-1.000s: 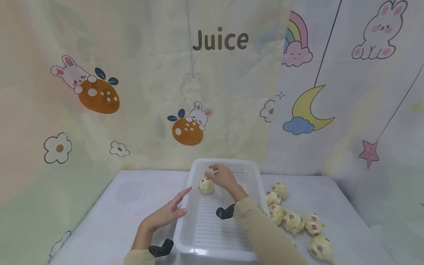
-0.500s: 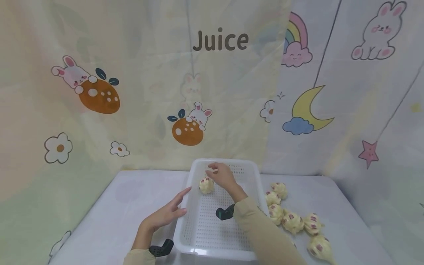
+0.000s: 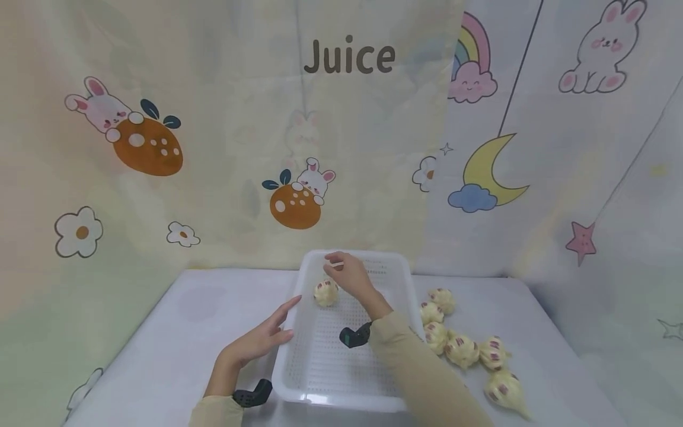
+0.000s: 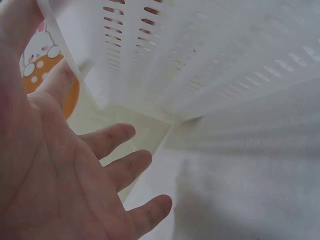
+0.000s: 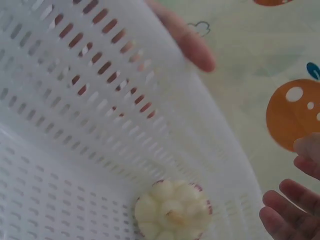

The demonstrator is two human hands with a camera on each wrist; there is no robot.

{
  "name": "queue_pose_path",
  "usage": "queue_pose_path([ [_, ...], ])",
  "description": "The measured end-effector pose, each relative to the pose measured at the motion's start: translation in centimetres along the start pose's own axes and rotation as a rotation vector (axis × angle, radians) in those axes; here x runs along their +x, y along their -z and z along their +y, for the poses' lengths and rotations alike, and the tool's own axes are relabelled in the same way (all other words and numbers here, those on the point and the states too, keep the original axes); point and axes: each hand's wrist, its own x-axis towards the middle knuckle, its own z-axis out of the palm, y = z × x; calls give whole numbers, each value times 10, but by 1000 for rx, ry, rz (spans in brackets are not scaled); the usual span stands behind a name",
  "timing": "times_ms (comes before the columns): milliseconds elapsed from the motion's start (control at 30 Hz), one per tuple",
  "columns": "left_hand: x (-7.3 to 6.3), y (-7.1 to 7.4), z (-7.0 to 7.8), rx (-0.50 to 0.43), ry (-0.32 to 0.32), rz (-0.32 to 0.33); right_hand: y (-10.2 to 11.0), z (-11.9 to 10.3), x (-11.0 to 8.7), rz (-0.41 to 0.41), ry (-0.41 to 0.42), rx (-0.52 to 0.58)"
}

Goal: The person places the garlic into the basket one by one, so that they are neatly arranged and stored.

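Observation:
A white perforated plastic basket (image 3: 341, 398) stands on the table. In its far left corner lies one pale garlic bulb (image 3: 326, 293) with reddish-purple marks; the right wrist view shows this garlic bulb (image 5: 173, 210) with its short stem up, against the basket's side. My right hand (image 3: 349, 274) hovers over that end of the basket with loosely bent fingers, apart from the bulb and holding nothing. My left hand (image 3: 261, 341) is at the basket's left side, fingers extended and thumb spread. The left wrist view has the left hand (image 4: 65, 155) with its index finger at the rim.
Several more garlic bulbs (image 3: 462, 350) lie on the white tabletop (image 3: 208, 332) right of the basket, the nearest one (image 3: 504, 391) with a long stem. A printed cloth backdrop (image 3: 235, 136) hangs right behind the table. Black devices (image 3: 253, 394) are strapped to both wrists.
The head view has shifted slightly, so everything sits a little further left and higher. My right hand appears slightly further above the garlic bulb; the left hand keeps its place at the basket.

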Motion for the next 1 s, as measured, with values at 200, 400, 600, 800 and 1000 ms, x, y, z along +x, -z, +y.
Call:
queue_pose_path([
  [200,0,2,-3,-10,-12,-33,32,-31,-11,19,24,56],
  [400,1,4,-5,-13,-30,-28,83,-44,-29,-32,54,1],
  [600,-3,4,-4,-9,-29,-34,126,-22,-48,-12,37,-86],
  [800,-4,4,-3,11,-24,-17,170,23,-62,-3,0,-174],
  [1000,-2,4,0,30,-12,-5,204,71,-72,-119,1,-236],
])
